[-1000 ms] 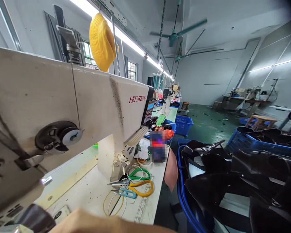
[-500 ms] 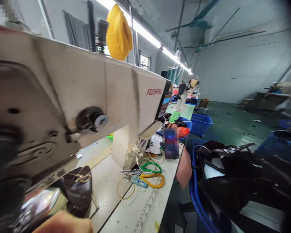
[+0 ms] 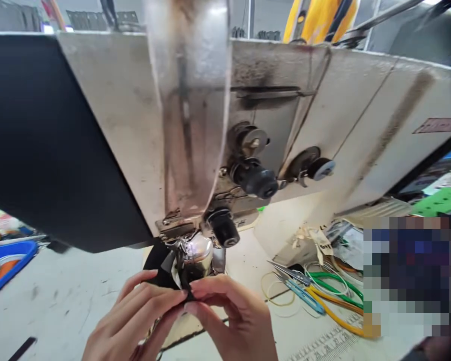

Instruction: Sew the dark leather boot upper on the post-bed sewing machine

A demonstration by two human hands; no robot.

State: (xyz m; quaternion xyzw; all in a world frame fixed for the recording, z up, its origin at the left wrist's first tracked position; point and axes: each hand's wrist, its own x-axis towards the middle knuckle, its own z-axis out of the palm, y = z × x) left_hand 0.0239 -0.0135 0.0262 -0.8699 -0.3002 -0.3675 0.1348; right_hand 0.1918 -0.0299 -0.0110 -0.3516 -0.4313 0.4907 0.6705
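Note:
Just below the needle area of a white sewing machine (image 3: 113,115), my left hand (image 3: 131,316) and my right hand (image 3: 240,316) meet fingertip to fingertip. Between them they pinch a dark piece of leather-like material (image 3: 190,288); thumb and forefinger of each hand are closed on its edge. More of the dark material (image 3: 158,258) spreads behind my left fingers, toward the presser foot. A shiny rounded metallic part (image 3: 199,250) stands right behind the pinched edge. The needle tip itself cannot be made out.
Right of my hands lie yellow-handled scissors (image 3: 334,311), blue thread snips (image 3: 304,296) and loose thread loops. A ruler tape (image 3: 330,341) is on the table's front part. A blue basket (image 3: 22,255) stands at left. A yellow cloth (image 3: 323,20) hangs behind the machine.
The view has swung left from the machine's right end and floor baskets to the needle end. Both hands now show, pinching the dark material; earlier only part of one hand was visible.

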